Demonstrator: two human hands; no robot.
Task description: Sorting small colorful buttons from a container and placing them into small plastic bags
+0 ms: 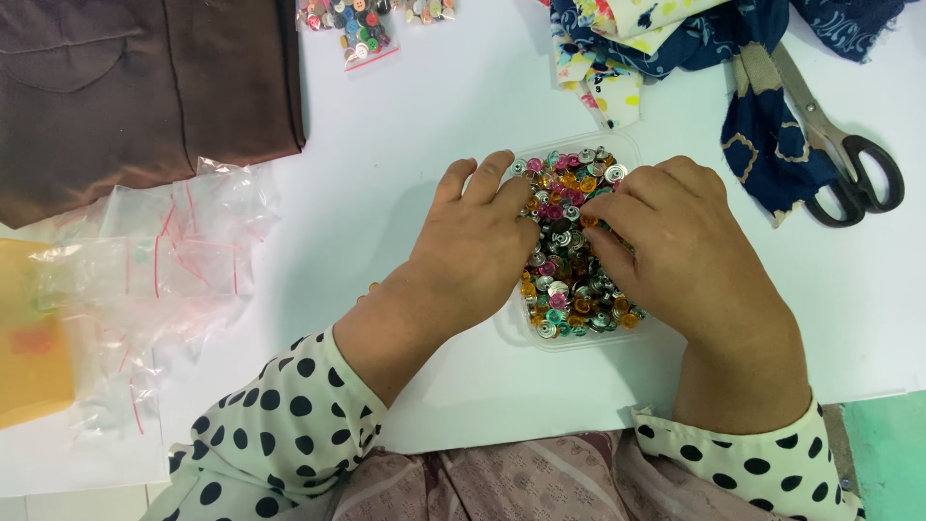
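On the white table (405,106) we see a folded brown cloth (145,87), a heap of clear plastic zip bags (164,260), grey-handled metal scissors (839,145), crumpled navy and yellow patterned fabric scraps (694,48), and a small bag of mixed buttons (362,29).

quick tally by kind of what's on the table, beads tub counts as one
Hands: 2 (left hand, right hand)
Bead tub: 1
Scissors: 1
Brown cloth: 1
Printed cloth pile: 1
Button bags: 2, cut off at the edge
Empty bag heap: 1
Yellow box: 1
Total: 10
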